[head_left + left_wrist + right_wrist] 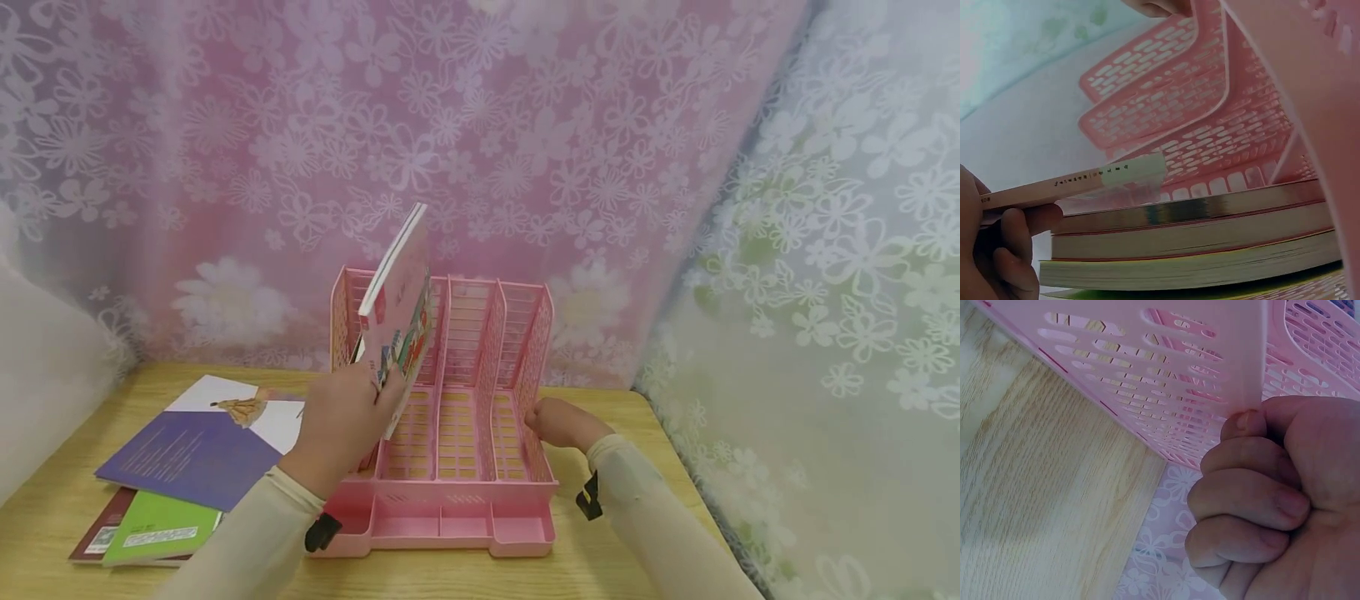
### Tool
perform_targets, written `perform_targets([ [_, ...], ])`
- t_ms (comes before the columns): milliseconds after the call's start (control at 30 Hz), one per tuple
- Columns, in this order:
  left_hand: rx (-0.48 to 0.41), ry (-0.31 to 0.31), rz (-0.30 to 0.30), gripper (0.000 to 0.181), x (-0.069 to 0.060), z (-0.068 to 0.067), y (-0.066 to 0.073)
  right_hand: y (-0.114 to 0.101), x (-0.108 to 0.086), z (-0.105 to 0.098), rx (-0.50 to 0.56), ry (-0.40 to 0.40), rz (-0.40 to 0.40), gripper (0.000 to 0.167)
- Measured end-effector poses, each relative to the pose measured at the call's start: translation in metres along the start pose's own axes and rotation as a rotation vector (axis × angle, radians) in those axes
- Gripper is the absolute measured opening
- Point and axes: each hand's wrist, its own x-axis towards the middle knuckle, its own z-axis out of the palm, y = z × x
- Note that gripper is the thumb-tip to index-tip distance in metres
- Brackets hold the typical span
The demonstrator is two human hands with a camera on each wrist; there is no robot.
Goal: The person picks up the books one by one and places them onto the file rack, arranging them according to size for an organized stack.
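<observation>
Currently, left hand (337, 427) is clamping its fingers on a tilted book (408, 321) over the rack's (465, 494) left part, probably leaving the far end free; right-hand (566, 423) fingers are pinching the rack's right wall (536, 358), presumably steadying it. Loose books (195, 457) are lying left of the rack.

the right grip (1254, 500) pinches a slotted pink panel (1232, 362) on a wooden tabletop (1047, 469).

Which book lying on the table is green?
The middle book, partly under the purple-and-white book, atop the maroon one; those aren't green.
</observation>
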Motion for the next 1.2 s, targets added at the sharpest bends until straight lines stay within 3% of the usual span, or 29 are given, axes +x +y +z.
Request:
perform_targets([
  [100,0.054,-0.014,0.039,0.032,0.001,0.007,-0.002,0.0,0.001,0.001,-0.002,-0.003,0.002,0.039],
  [333,-0.017,-0.192,-0.128,0.032,0.002,0.02,0.002,0.001,0.001,0.002,-0.046,-0.001,-0.044,0.04],
  [500,-0.062,-0.282,-0.173,0.037,-0.001,0.03,0.008,0.001,0.001,0.001,-0.035,0.004,-0.032,0.04],
  [633,-0.096,-0.297,-0.177,0.035,-0.003,0.036,0.01,0.0,0.001,0.001,-0.019,0.007,-0.011,0.04],
  [767,-0.052,-0.304,-0.164,0.028,-0.005,0.044,0.009,0.0,0.001,0.002,0.003,0.005,0.014,0.038],
  [933,0.019,-0.33,-0.182,0.032,-0.008,0.056,0.005,-0.001,0.001,0.001,0.028,0.013,0.037,0.036],
  [1200,0.026,-0.345,-0.195,0.03,-0.013,0.067,-0.005,0.0,0.002,0.001,0.009,0.009,0.011,0.038],
])
